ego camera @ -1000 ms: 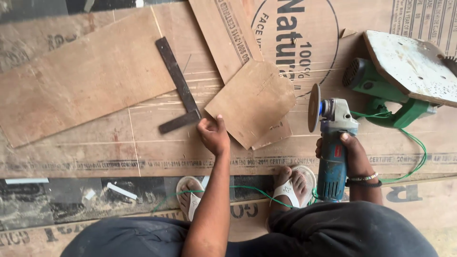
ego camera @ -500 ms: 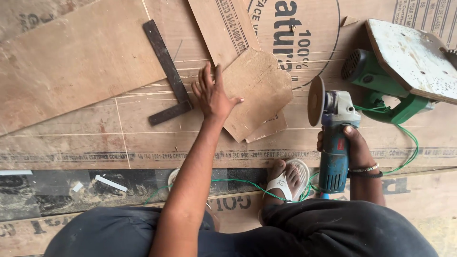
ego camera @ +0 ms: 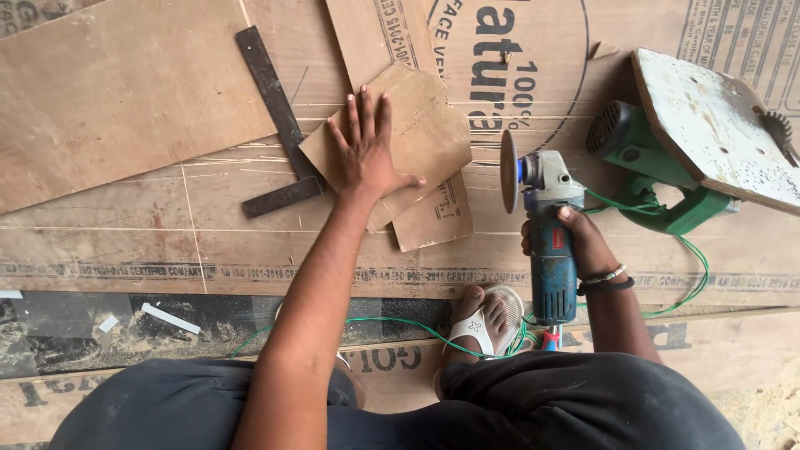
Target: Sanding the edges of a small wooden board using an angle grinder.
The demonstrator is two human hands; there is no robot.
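On the big plywood sheet point(ego camera: 208, 242) that covers the floor, the left hand point(ego camera: 367, 154) lies flat with all fingers spread wide. It grips nothing; the palm only presses down on a small plywood offcut point(ego camera: 425, 125). This offcut has an irregular shape and it lies partly over a second, smaller plywood piece point(ego camera: 437, 221), which shows below it near the thumb. Just beside the left hand, on its left, lies a dark metal try square point(ego camera: 279, 117), its long blade going up and away and its short arm pointing toward the wrist. The offcut touches or almost touches the square; I cannot tell which.

The right hand point(ego camera: 583, 246) is closed around the blue body of an angle grinder point(ego camera: 546, 225). The grinder's round disc point(ego camera: 507, 171) stands on edge, facing left, and it is near the right edge of the offcut but apart from it. The grinder's green cable point(ego camera: 400, 325) runs down and across the person's foot in a white sandal point(ego camera: 483, 321).

To the right of the grinder rests a green power tool point(ego camera: 642, 158), turned over, with a worn pale base plate point(ego camera: 708, 125) on top. A large loose plywood board point(ego camera: 117, 92) lies at the upper left, well apart from both hands.
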